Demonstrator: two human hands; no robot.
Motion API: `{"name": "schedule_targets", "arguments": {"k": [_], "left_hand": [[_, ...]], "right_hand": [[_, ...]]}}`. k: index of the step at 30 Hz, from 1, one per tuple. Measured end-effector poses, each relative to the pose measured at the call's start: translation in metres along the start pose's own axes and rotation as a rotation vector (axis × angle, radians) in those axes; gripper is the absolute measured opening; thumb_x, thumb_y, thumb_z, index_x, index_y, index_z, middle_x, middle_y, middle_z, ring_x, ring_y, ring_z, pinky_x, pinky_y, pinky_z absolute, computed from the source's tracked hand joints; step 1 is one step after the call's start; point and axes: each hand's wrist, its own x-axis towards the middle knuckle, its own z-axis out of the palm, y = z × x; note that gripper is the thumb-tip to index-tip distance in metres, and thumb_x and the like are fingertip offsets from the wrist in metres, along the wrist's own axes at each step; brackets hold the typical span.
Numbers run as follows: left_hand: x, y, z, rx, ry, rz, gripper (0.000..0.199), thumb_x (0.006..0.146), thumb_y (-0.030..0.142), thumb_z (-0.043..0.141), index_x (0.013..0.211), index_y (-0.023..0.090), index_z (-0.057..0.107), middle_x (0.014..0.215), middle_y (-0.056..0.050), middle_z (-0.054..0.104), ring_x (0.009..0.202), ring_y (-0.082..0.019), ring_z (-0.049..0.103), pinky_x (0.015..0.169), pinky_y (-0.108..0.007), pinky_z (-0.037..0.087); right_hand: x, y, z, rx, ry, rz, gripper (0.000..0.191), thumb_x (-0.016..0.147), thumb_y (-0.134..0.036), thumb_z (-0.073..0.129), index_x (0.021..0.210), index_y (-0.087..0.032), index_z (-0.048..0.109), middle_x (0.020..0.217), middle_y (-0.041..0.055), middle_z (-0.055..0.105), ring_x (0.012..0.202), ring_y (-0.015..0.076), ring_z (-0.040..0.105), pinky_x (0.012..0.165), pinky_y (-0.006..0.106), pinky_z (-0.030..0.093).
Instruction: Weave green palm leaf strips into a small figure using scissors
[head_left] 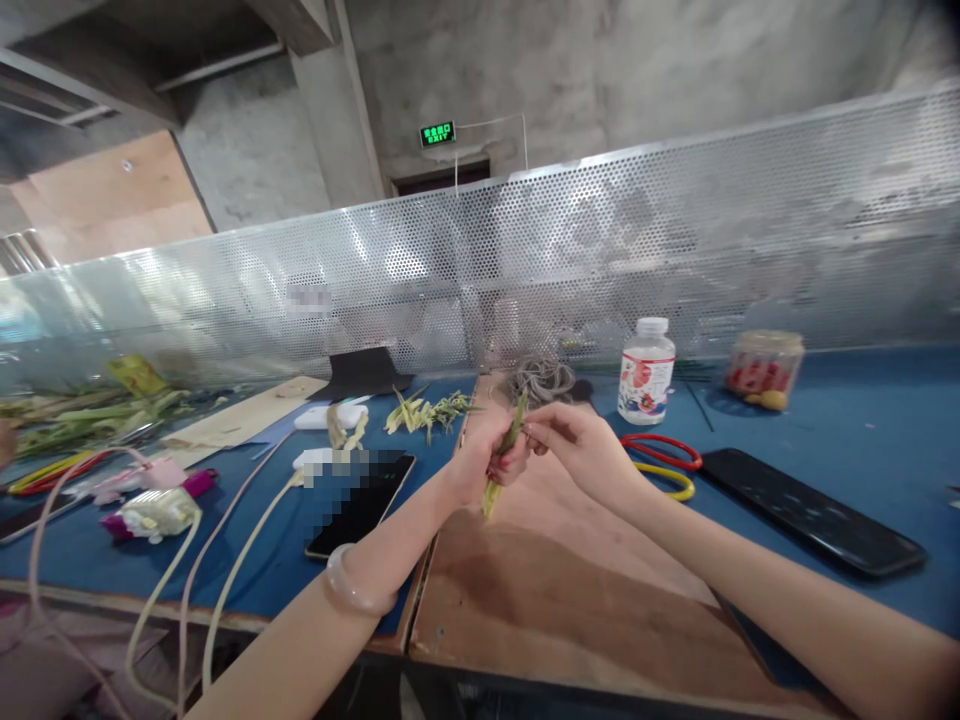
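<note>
Leaf bundle (pixel 515 432) is enclosed by the left hand (pixel 480 462) above the wooden board (pixel 510 580); the right hand (pixel 581 445) is pinched beside it, on what cannot be told. Through a loosened grip, strands could be dropped.

Perforated metal screen (pixel 622 235), concrete wall (pixel 660 70), green exit sign (pixel 437 134).

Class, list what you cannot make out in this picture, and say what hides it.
All in the head view:
Middle of the green strip: hidden by the left hand.
Markings on the jar: blurred.
Part of the phone: covered by pixelation.
Dark device: cut off by the left edge.
</note>
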Motion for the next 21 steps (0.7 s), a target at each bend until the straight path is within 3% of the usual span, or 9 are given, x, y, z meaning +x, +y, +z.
{"name": "schedule_targets", "arguments": {"k": [16, 21], "left_hand": [[-0.0007, -0.0007, 0.0031, -0.15, -0.065, 0.014, 0.055, 0.084, 0.063, 0.032, 0.053, 0.018, 0.032, 0.041, 0.008, 0.015, 0.034, -0.004, 0.012, 0.036, -0.02, 0.009], [-0.0019, -0.0025, 0.0063, -0.068, 0.006, 0.15, 0.036, 0.083, 0.051, 0.049, 0.071, 0.019, 0.039, 0.046, 0.01, 0.016, 0.036, -0.004, 0.009, 0.037, -0.018, 0.008]], "right_hand": [[-0.0067, -0.0068, -0.0026, -0.23, 0.129, -0.106, 0.018, 0.087, -0.03, 0.047, 0.084, -0.018, 0.06, 0.078, 0.0059, 0.066, 0.07, 0.0173, 0.06, 0.065, 0.031, 0.047], [-0.0065, -0.0053, -0.0033, -0.236, 0.154, -0.111, 0.016, 0.087, -0.028, 0.048, 0.085, -0.019, 0.06, 0.081, 0.0054, 0.067, 0.072, 0.017, 0.06, 0.066, 0.03, 0.046]]}}
